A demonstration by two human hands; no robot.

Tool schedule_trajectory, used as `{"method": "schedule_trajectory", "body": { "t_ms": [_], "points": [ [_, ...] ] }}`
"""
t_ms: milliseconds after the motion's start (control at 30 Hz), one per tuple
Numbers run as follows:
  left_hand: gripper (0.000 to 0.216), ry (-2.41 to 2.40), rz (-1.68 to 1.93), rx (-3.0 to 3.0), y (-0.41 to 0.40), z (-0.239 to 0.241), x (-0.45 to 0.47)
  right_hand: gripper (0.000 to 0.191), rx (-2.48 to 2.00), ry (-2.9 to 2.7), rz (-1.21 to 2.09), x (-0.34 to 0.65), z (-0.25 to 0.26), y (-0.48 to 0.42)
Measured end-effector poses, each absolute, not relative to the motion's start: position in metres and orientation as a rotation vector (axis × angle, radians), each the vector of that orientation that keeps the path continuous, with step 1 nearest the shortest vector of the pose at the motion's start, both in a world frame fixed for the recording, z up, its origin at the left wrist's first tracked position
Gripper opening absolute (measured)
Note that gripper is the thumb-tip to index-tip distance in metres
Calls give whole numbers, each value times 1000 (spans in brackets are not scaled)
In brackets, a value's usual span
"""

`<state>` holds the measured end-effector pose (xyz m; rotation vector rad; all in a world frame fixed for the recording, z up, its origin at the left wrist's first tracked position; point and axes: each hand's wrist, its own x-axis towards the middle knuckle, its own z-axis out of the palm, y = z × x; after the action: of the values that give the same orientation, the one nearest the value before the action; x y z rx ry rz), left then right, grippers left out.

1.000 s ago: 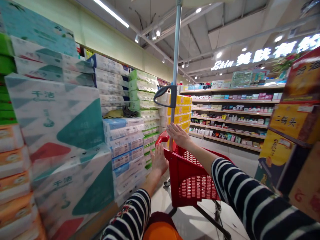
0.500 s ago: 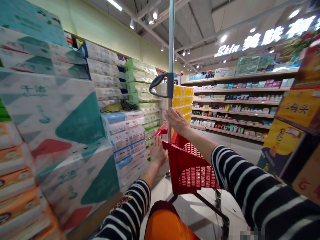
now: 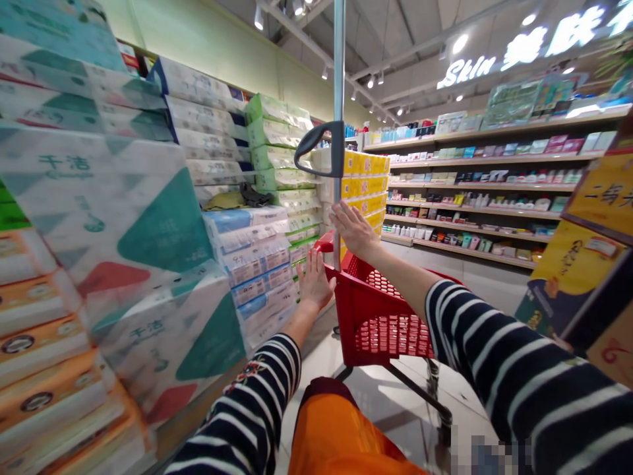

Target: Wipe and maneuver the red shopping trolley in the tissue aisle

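Observation:
A red plastic shopping cart [image 3: 368, 310] stands in front of me in a store aisle, with a grey metal pole [image 3: 339, 99] rising from its near rim and a dark grey handle [image 3: 316, 150] jutting left from the pole. My right hand [image 3: 352, 231] is stretched forward with flat, spread fingers just beside the pole, above the cart's rim. Lower down, my left hand [image 3: 313, 282] is also flat and open by the cart's left front corner. Neither hand holds anything. Both arms wear navy and white striped sleeves.
Tall stacks of tissue and toilet-paper packs [image 3: 148, 237] fill the left side, close to my left arm. Yellow packs [image 3: 366, 165] sit beyond the pole. Long shelves of small goods [image 3: 484, 191] run along the right. Yellow and red boxes [image 3: 593, 218] crowd the right edge.
The cart has rolled forward along the tissue stacks. Both open hands stayed by the pole and the cart's rim, sitting a little higher in the picture now.

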<state>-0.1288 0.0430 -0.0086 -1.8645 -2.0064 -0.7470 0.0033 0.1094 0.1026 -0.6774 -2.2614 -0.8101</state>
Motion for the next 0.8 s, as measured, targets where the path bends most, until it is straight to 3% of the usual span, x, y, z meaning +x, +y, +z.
{"method": "schedule_trajectory", "body": {
  "t_ms": [133,433,667,800],
  "points": [
    [75,-1990,-789,-1852,42,-12,-124,45,-669,-2228,-829,1,117,109],
    [72,-1950,-801,-1824,38,-23,-128,43,-635,-2373,-933,1,31,102],
    [71,-2030,-762,-1834,42,-23,-128,46,-701,-2304,-894,-6,62,105],
    [71,-2017,-747,-1852,36,-38,-127,46,-660,-2344,-858,-4,44,106]
  ]
}}
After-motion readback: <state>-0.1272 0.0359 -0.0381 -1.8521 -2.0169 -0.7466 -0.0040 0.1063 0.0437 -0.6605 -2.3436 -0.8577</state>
